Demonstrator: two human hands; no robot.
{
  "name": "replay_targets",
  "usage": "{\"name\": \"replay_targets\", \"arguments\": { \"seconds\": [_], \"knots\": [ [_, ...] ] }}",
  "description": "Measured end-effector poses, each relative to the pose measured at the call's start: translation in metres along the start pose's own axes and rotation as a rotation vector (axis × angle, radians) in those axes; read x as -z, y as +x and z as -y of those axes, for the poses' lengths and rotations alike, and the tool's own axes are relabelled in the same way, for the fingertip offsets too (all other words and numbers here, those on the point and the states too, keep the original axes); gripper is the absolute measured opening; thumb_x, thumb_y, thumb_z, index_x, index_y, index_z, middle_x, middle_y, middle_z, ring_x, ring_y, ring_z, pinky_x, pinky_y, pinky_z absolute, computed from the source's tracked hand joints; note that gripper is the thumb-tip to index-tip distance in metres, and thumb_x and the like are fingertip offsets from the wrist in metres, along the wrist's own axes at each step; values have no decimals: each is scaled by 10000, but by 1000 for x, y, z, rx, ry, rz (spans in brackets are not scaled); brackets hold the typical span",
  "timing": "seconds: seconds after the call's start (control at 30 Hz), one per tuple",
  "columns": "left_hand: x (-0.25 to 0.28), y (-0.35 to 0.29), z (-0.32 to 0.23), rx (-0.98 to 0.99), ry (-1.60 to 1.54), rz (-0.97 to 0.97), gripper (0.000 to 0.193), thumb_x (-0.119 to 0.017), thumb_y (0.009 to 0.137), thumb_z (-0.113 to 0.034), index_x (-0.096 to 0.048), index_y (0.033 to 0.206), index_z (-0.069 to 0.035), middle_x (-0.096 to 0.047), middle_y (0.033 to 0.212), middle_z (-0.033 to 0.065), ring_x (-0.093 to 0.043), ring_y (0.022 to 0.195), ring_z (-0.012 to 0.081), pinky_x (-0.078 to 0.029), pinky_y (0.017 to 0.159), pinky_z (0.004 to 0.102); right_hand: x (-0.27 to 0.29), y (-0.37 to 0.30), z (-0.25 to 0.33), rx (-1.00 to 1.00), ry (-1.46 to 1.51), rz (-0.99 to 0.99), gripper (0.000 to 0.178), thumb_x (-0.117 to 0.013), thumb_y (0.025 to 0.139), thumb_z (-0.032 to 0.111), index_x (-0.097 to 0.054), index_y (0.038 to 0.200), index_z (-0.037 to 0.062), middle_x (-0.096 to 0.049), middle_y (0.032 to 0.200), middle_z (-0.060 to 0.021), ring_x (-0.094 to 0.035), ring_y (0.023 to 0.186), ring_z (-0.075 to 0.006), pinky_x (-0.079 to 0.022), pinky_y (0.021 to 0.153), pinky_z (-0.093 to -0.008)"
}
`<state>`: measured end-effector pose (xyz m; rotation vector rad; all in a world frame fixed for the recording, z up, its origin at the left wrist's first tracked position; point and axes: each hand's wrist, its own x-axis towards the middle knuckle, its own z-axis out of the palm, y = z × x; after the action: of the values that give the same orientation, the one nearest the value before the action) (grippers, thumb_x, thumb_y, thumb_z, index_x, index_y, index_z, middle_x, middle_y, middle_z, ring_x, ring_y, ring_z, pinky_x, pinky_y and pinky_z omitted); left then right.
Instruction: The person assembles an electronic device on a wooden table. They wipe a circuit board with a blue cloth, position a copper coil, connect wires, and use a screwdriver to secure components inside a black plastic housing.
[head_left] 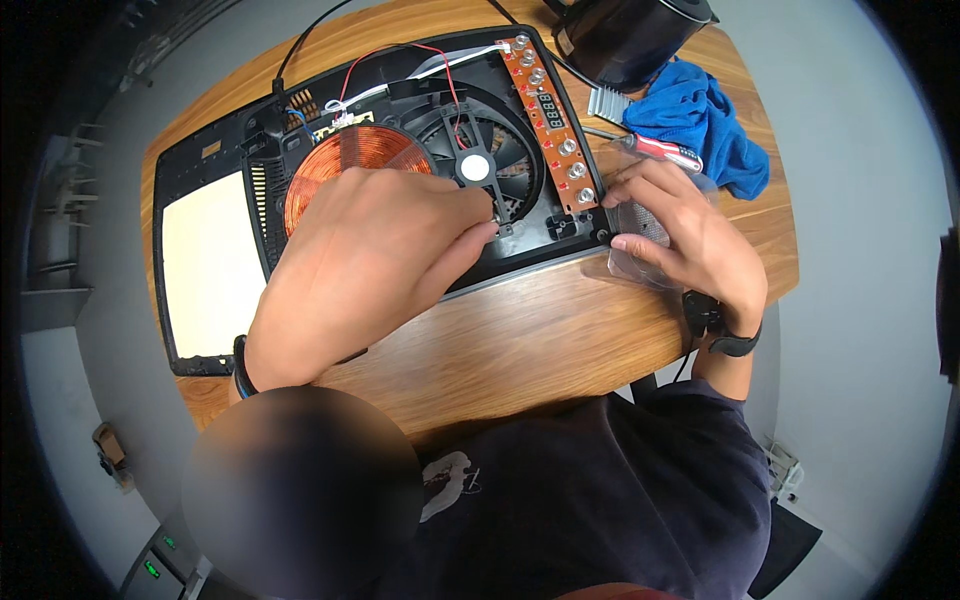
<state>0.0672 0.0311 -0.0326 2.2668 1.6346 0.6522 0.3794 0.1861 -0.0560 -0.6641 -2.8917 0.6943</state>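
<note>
Desk (pixel 560 330): a wooden top with rounded corners carried everything, set over a pale grey floor.
Cooker base (pixel 520 240): an opened black induction cooker housing lay across the middle of the desk, its insides facing up.
Glass top panel (pixel 205 265): the cooker's black-framed cover with a cream centre lay flat just left of the base, touching it.
Kettle (pixel 630 35): a dark rounded kettle stood at the far edge of the desk, beyond the base.
Blue cloth (pixel 700 120): it lay crumpled at the far right, beside the kettle.
Fan (pixel 490 160): a black round fan with a white hub sat in the middle of the base, right of the coil.
Copper coil (pixel 345 160): a flat orange spiral sat in the left half of the base, partly hidden by the left hand.
Control board (pixel 550 120): a narrow orange strip with silver buttons and a small display ran along the base's right edge.
Left hand (pixel 370 260): it lay over the coil, fingers (pixel 475 235) pinched narrow at the fan's frame; whether they held anything could not be told.
Right hand (pixel 680 235): it rested at the base's near-right corner, fingers spread flat on a clear plastic piece (pixel 640 265).
Screwdriver (pixel 660 150): red handled, it lay just beyond the right hand, near the cloth.
</note>
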Motion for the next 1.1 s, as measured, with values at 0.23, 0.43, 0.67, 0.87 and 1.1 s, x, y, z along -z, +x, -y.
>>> {"name": "replay_targets", "arguments": {
  "seconds": [0.23, 0.43, 0.67, 0.87, 1.1],
  "knots": [
    [0, 0, 1, 9, 7, 67, 181, -756, 1049, -187, -818, 1002, -23, -779, 875, 162, -763, 809, 358, -596, 737, 455, 3, -11, -6, -65, 15, -12, 496, -916, 900, 222, -736, 1328, 49, -649, 1403, -148, -615, 1361, -404, -514, 1163, -506],
    [0, -6, 2, 34, 29, 96, 185, -750, 1055, -185, -818, 988, -27, -782, 875, 151, -769, 828, 348, -601, 745, 457, -6, -12, -3, -121, -120, -99, 442, -921, 898, 225, -763, 1267, 41, -646, 1395, -163, -617, 1359, -419, -524, 1153, -525],
    [1, -9, 4, 43, 38, 117, 195, -745, 1058, -188, -814, 968, -30, -779, 869, 145, -766, 826, 350, -597, 738, 454, 7, -31, -22, -291, -135, -77, 390, -940, 847, 84, -754, 1186, 28, -651, 1341, -173, -653, 1284, -420, -576, 1091, -503],
    [-1, -10, 6, 8, 67, 103, 201, -743, 1058, -209, -816, 968, -45, -772, 861, 141, -762, 832, 359, -590, 738, 463, 22, -49, -37, -369, -138, -39, 428, -928, 800, -32, -743, 1180, 30, -660, 1333, -156, -668, 1253, -416, -588, 1069, -497],
    [1, -10, 7, -3, 45, 86, 191, -746, 1049, -200, -810, 957, -46, -768, 853, 131, -759, 824, 347, -584, 730, 455, 31, -70, -64, -476, -195, -44, 617, -907, 767, -115, -707, 1319, 74, -640, 1387, -121, -665, 1263, -406, -611, 1076, -482]
  ]
}}
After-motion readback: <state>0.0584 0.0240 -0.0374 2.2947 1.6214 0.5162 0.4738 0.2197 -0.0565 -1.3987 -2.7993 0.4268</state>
